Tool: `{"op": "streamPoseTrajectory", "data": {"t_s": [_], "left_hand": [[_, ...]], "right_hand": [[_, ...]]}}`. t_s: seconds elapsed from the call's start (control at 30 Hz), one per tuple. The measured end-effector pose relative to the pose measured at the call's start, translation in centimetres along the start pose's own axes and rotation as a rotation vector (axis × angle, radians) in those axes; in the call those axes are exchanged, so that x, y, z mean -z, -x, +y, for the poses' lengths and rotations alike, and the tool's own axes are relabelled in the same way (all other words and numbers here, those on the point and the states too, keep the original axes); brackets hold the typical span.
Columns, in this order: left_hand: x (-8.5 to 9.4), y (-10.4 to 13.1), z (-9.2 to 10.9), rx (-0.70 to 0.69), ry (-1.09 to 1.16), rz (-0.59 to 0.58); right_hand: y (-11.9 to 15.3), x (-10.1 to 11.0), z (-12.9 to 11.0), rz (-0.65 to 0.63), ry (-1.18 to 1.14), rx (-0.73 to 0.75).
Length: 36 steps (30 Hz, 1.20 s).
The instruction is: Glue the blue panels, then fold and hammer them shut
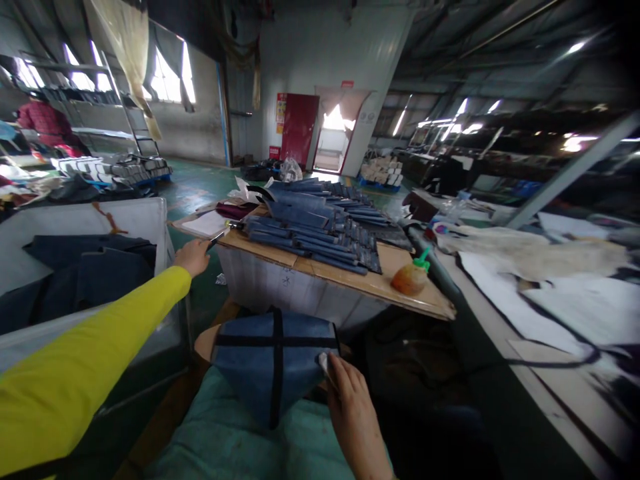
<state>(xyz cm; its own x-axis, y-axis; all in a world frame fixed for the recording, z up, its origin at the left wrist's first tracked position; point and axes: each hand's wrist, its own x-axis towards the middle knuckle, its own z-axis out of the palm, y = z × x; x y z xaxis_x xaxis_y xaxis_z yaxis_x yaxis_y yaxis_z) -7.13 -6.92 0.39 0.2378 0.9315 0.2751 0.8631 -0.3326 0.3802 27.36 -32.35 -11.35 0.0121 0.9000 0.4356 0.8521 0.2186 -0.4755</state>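
My left hand [193,259], at the end of a stretched yellow sleeve, is closed on a slim dark-handled tool [216,239] at the left edge of the cardboard-topped table; its exact kind is unclear. Across my lap lies a dark blue fabric piece [305,343] with black straps crossing on it. My right hand [355,407] rests by its right corner, fingers bent round a small whitish thing [324,362] too indistinct to name. Ahead, stacks of folded blue fabric pieces [310,243] cover much of the cardboard [330,272].
An orange-brown squeeze bottle [409,280] with a green nozzle stands at the table's right end. At left, a white bin [163,227] holds dark blue fabric. A bench [500,333] with white sheets runs along the right. Far left is another person [47,123] in red.
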Motion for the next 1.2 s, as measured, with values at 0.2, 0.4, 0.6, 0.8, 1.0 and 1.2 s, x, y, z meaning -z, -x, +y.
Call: {"op": "streamPoseTrajectory", "data": {"t_s": [0.2, 0.4, 0.6, 0.8, 1.0, 1.2], "left_hand": [[-3.7, 2.5, 7.0, -0.242, -0.029, -0.125], [-5.7, 7.3, 15.6, -0.557, 0.085, -0.182], [-10.7, 12.8, 14.9, -0.57, 0.046, -0.288], [-11.1, 14.0, 13.9, -0.545, 0.021, -0.262], [-11.4, 16.2, 13.4, -0.467, 0.018, -0.175], [-9.5, 16.9, 12.3, -0.29, 0.132, -0.033]], "right_hand": [[-1.3, 0.1, 0.6, 0.034, -0.083, -0.131], [-3.2, 0.7, 2.6, 0.067, -0.247, -0.248], [-3.0, -0.1, 3.0, 0.075, -0.385, -0.356], [-3.9, 0.0, 2.1, 0.027, -0.472, -0.383], [-5.4, 2.0, -0.5, 0.114, -0.422, -0.307], [-6.9, 5.7, -7.8, 0.047, -0.535, -0.028]]}}
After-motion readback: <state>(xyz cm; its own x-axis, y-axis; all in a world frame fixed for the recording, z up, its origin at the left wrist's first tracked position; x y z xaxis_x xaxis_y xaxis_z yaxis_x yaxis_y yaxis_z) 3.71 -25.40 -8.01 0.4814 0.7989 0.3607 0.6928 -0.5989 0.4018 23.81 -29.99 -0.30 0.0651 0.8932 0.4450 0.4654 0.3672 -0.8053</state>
